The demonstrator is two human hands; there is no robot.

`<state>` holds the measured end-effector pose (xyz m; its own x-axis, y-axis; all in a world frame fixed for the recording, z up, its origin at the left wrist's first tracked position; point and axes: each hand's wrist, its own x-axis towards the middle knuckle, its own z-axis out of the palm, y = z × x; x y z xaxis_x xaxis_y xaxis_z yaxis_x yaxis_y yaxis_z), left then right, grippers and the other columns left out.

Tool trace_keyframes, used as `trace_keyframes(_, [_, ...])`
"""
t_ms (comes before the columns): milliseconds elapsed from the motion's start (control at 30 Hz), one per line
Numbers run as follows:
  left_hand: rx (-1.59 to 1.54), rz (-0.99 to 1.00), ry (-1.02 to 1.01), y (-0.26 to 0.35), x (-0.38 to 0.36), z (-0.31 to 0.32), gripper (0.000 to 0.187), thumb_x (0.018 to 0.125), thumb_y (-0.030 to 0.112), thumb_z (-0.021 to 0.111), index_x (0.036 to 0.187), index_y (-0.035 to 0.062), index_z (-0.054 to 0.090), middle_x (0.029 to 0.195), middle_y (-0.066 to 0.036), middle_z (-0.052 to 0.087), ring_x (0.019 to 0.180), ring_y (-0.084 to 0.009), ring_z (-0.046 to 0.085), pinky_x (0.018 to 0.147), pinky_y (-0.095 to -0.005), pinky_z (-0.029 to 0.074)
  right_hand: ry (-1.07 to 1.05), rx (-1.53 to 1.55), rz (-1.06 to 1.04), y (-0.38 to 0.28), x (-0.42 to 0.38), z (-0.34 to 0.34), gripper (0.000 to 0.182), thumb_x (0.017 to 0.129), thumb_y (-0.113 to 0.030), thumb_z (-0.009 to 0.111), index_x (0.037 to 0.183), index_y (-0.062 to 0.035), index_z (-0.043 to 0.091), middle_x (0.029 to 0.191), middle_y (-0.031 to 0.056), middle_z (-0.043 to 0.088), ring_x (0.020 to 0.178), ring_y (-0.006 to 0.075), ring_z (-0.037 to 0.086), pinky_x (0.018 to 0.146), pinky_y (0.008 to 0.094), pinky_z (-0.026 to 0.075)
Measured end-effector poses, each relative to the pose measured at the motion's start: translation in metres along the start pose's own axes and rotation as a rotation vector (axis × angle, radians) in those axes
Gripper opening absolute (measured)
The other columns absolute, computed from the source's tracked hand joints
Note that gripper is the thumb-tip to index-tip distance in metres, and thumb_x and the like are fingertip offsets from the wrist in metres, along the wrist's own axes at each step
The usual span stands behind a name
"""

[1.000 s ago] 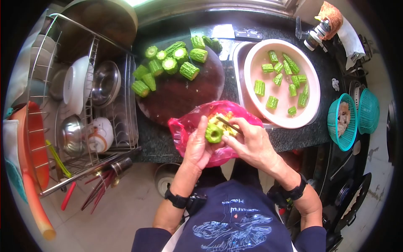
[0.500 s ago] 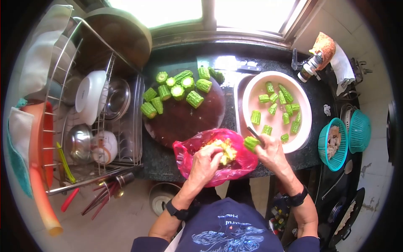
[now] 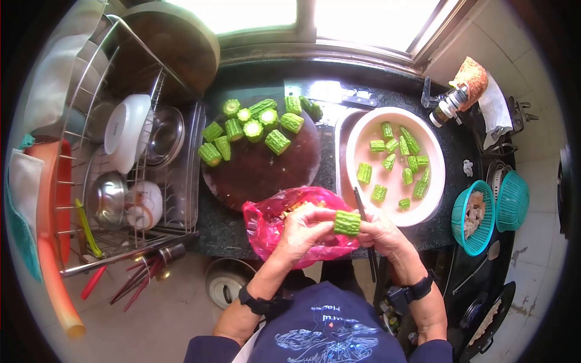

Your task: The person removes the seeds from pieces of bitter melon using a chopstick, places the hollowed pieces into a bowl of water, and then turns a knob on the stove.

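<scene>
A short chunk of green bitter melon (image 3: 347,223) is held level between my two hands, over the right side of a pink plastic bag (image 3: 260,233). My left hand (image 3: 302,235) pinches its left end with thumb and fingers. My right hand (image 3: 386,235) grips the other end and also holds a dark stick, like a chopstick (image 3: 371,261), pointing away from me. Yellowish scraps lie in the bag, partly hidden by my left hand. More bitter melon chunks (image 3: 278,142) rest on the round dark cutting board (image 3: 260,181). Several others sit inside the white basin (image 3: 440,163).
A wire dish rack (image 3: 136,239) with bowls stands on the left. Right of the basin are a tap (image 3: 446,109) and teal baskets (image 3: 463,227), one holding pale pieces. A knife (image 3: 358,100) lies behind the basin. Below the counter is a lidded pot (image 3: 227,284).
My right hand has brought the bitter melon chunk left and down, over the bag. My left hand has come out of the yellowish scraps and taken the chunk's left end.
</scene>
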<state>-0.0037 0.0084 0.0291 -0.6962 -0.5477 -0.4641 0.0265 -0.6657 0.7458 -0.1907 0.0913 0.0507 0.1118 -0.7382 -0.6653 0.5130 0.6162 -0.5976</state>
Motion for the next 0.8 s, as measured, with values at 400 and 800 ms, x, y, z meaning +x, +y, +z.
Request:
trace_keyframes(400, [0.915, 0.405, 0.210, -0.002, -0.016, -0.035, 0.015, 0.070, 0.000, 0.062, 0.085, 0.0004, 0.065, 0.078, -0.012, 0.067, 0.068, -0.0168, 0.065, 0.061, -0.0291, 0.051, 0.580, -0.421, -0.267, 0.007, 0.002, -0.022, 0.014, 0.076, -0.011, 0.052, 0.070, -0.0014, 0.061, 0.050, -0.0020, 0.047, 0.037, 0.0039, 0.036, 0.035, 0.0201, 0.025])
trace_keyframes(800, [1.039, 0.740, 0.269, 0.037, 0.018, -0.049, 0.020, 0.073, 0.011, 0.069, 0.090, 0.0002, 0.064, 0.090, -0.014, 0.062, 0.074, -0.0276, 0.062, 0.068, -0.0327, 0.051, 0.675, -0.653, -0.384, 0.024, -0.008, -0.089, 0.022, 0.077, -0.014, 0.056, 0.089, 0.0039, 0.064, 0.060, 0.0055, 0.060, 0.047, 0.0094, 0.051, 0.042, 0.0215, 0.037])
